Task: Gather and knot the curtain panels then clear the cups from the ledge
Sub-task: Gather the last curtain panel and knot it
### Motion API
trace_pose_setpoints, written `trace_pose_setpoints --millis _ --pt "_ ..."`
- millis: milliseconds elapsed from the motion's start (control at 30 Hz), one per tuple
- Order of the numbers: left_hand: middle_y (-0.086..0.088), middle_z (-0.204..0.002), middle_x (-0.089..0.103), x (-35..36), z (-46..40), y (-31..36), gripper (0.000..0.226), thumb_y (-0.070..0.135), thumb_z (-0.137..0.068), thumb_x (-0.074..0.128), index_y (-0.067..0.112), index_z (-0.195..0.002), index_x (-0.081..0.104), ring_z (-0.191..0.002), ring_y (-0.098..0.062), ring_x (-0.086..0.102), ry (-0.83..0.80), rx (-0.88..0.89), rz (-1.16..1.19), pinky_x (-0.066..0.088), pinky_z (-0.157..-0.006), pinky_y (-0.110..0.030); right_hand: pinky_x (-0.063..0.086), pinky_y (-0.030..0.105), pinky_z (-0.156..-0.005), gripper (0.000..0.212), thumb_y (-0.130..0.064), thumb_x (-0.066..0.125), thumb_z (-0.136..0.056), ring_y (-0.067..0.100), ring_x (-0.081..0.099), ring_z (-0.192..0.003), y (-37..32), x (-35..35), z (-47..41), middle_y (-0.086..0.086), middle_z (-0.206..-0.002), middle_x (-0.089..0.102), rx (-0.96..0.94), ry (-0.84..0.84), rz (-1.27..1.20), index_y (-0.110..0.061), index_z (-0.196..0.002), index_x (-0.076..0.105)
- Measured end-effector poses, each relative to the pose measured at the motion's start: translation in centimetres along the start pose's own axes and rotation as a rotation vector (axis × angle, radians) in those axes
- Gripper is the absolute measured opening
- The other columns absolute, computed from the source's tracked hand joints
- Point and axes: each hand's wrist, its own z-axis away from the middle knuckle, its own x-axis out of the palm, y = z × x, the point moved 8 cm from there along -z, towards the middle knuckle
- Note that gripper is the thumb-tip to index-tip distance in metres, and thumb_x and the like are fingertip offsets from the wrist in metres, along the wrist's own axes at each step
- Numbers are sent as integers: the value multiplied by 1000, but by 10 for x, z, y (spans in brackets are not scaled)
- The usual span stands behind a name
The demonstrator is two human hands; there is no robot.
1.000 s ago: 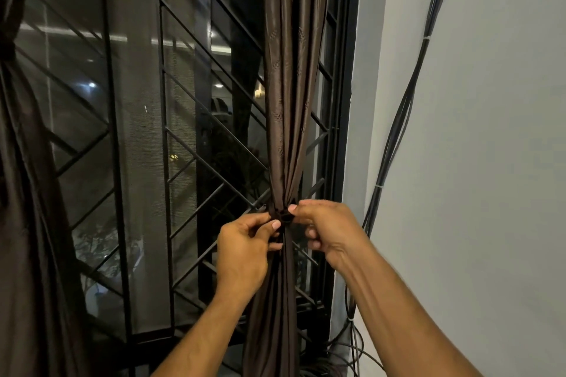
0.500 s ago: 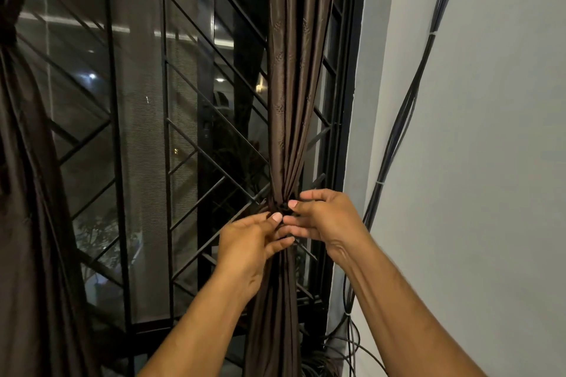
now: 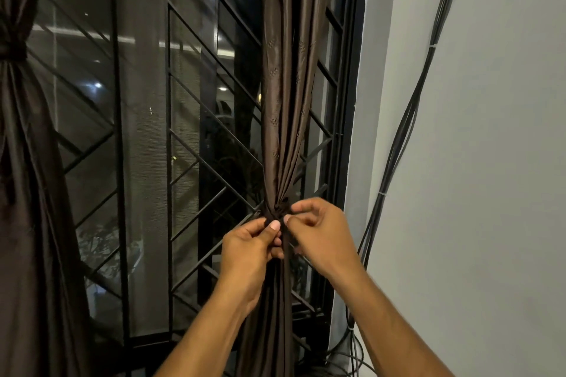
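Note:
A dark brown curtain panel [image 3: 288, 86] hangs gathered into a narrow bundle in front of the window, cinched at a tight waist [image 3: 275, 210]. My left hand [image 3: 249, 251] pinches the fabric just below that waist, thumb on top. My right hand [image 3: 318, 232] pinches the same spot from the right with curled fingers. A second brown curtain panel [image 3: 21, 162] hangs at the far left, tied with a knot [image 3: 12, 46] high up. No cups or ledge are in view.
A black window grille [image 3: 196, 168] with diagonal bars stands behind the curtains. Its dark frame [image 3: 352, 101] meets a pale wall [image 3: 490, 162] on the right. A bundle of black cables [image 3: 407, 119] runs down that wall.
Both hands stayed at the curtain's cinched waist. The right hand's fingers have curled in to pinch the fabric, and the left thumb has shifted up against it.

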Motion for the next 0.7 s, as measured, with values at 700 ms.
trace_pose_setpoints --millis 700 --pt "-7 -65 65 -6 0 27 7 10 -93 71 13 -89 77 -43 -13 54 46 273 -455 48 -49 -20 50 29 -64 17 -14 67 -95 10 63 -67 -13 -11 -20 -6 -72 66 -77 134 298 -21 -80 66"
